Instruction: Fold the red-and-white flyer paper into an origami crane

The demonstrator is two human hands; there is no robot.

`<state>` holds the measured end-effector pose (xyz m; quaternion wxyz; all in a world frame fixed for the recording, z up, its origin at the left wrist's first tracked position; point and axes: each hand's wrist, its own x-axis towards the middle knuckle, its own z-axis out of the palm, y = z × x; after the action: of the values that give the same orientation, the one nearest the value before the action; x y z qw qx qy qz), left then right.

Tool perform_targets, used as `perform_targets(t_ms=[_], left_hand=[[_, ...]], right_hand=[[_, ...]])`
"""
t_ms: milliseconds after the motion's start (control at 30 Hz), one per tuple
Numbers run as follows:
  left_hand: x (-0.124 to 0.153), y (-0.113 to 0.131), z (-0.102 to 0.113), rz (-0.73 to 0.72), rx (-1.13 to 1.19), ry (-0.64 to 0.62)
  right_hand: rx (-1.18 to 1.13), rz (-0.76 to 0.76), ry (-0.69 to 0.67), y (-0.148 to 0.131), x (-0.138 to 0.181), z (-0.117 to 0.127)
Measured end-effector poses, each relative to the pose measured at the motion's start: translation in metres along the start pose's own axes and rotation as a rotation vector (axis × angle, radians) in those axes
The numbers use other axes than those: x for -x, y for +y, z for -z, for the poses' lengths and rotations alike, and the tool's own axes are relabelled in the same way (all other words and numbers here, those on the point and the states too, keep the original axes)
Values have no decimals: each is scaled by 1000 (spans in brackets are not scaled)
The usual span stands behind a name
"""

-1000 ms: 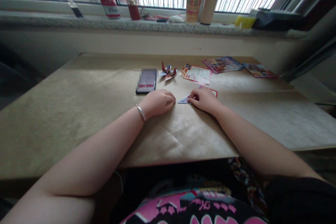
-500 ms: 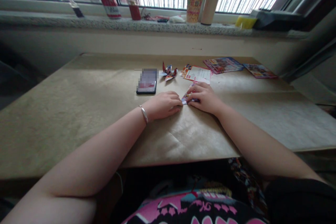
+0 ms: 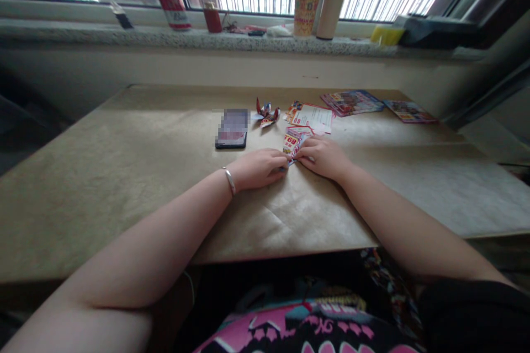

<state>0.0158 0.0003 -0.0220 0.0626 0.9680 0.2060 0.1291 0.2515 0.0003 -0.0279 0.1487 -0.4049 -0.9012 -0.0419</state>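
Observation:
A small folded piece of printed paper [image 3: 292, 142], red, white and yellow with large red figures, lies on the table between my hands. My left hand [image 3: 261, 167], with a silver bangle at the wrist, pinches its near left edge. The fingertips of my right hand [image 3: 323, 155] are closed on its near right edge, close to the left fingertips. Part of the paper is hidden under the fingers. Just beyond it stands a folded paper shape [image 3: 266, 113] with raised points. A smartphone [image 3: 232, 129] lies flat to the left of that shape.
Printed leaflets [image 3: 312, 116] lie right behind the folded paper, with a stack of flyers [image 3: 351, 102] and another flyer [image 3: 411, 111] farther right. On the windowsill [image 3: 248, 41] stand a red can [image 3: 174, 9], a patterned cup [image 3: 307, 10] and a yellow object [image 3: 387, 35].
My right hand has drawn back toward the near edge of the paper, and more of its printed face shows, with red figures. My left hand has hardly moved.

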Motion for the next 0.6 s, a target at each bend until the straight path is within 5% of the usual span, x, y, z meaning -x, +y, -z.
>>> perform_targets(t_ms=[600], left_hand=[[-1,-3,-1,25,5,-28]], right_hand=[[-20,-74,-12,-3,3,2]])
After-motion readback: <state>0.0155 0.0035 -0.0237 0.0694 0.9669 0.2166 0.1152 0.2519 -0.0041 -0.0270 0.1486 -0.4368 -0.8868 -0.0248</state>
